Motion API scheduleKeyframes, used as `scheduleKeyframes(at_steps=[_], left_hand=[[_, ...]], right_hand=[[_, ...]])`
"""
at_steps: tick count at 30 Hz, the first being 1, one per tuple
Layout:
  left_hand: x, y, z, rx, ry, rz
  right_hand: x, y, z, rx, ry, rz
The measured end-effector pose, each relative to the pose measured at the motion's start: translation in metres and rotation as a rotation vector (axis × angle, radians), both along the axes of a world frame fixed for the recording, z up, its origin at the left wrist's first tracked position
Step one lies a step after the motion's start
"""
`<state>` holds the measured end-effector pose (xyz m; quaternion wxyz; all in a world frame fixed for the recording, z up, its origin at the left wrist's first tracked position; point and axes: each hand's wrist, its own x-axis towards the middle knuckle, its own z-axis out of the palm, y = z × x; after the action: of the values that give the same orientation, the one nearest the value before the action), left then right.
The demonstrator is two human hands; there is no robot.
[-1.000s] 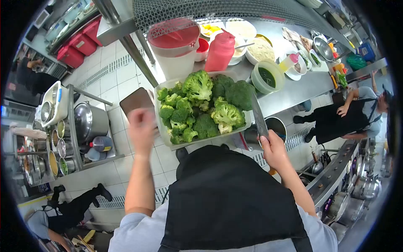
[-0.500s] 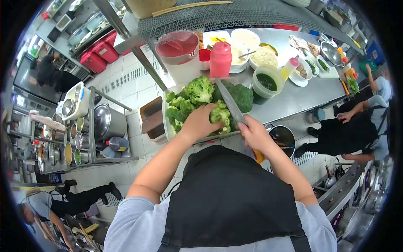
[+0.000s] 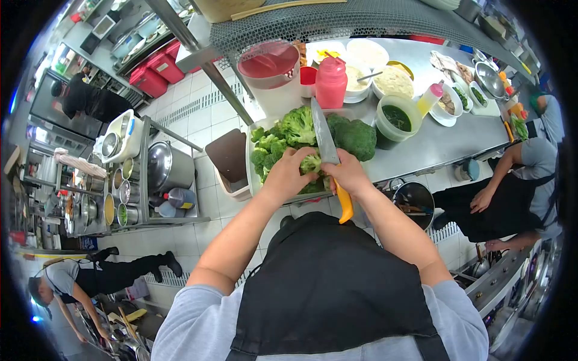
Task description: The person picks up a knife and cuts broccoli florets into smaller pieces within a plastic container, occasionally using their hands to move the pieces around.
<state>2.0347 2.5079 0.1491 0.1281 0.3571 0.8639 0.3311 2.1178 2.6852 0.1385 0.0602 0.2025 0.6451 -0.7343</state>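
My right hand [image 3: 351, 175] grips a knife [image 3: 324, 133] where the blade meets its yellow handle. The blade points away from me, and the handle's end sticks out below the hand toward my apron. My left hand [image 3: 285, 176] curls its fingers around a broccoli floret [image 3: 310, 163], close beside my right hand. Both hands are over a pale plastic tub [image 3: 254, 180]. Cut broccoli florets [image 3: 298, 126] fill its left and middle. A large darker broccoli head [image 3: 355, 139] lies at its right, beyond the knife. The right fingertips are partly hidden.
Behind the tub stand a white bucket [image 3: 271, 90], a pink squeeze bottle [image 3: 331, 84] and a container of green sauce [image 3: 395, 120]. Below the counter's edge are a brown-lidded bin [image 3: 227, 157] and a dark pot [image 3: 414, 201]. A co-worker [image 3: 506, 186] stands at right.
My right hand has moved in toward my left hand, and the knife has turned more upright, showing more of its handle. My left hand stays at the floret. The view has shifted slightly.
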Motion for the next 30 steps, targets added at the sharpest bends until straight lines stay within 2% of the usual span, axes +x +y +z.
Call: scheduleKeyframes(at_steps=[4,7,10,15,19,21,22,24,30], left_hand=[[-0.002,-0.004,-0.007,-0.024,0.005,0.007],[-0.004,-0.002,-0.002,-0.055,0.132,0.022],[-0.005,-0.001,0.008,-0.156,0.077,-0.016],[0.006,0.008,0.013,-0.305,0.176,0.037],[0.002,0.0,-0.004,-0.18,0.186,0.042],[-0.005,-0.009,-0.006,0.067,-0.025,0.016],[-0.007,-0.01,-0.007,0.068,-0.025,0.022],[-0.011,-0.014,-0.006,-0.004,-0.355,0.127],[-0.009,-0.018,-0.01,0.065,-0.464,0.198]], right_hand=[[-0.002,-0.006,-0.001,-0.044,-0.007,-0.016],[-0.008,-0.011,0.003,0.011,-0.01,-0.003],[-0.008,-0.012,0.011,0.071,-0.02,0.036],[-0.014,-0.009,0.009,0.113,-0.021,0.09],[-0.016,-0.008,0.007,0.11,-0.032,0.121],[-0.018,-0.01,0.003,0.037,-0.018,0.094],[-0.018,-0.011,0.003,0.038,-0.017,0.1],[-0.018,-0.015,0.002,0.008,-0.037,0.115],[-0.019,-0.022,0.001,-0.005,-0.036,0.103]])
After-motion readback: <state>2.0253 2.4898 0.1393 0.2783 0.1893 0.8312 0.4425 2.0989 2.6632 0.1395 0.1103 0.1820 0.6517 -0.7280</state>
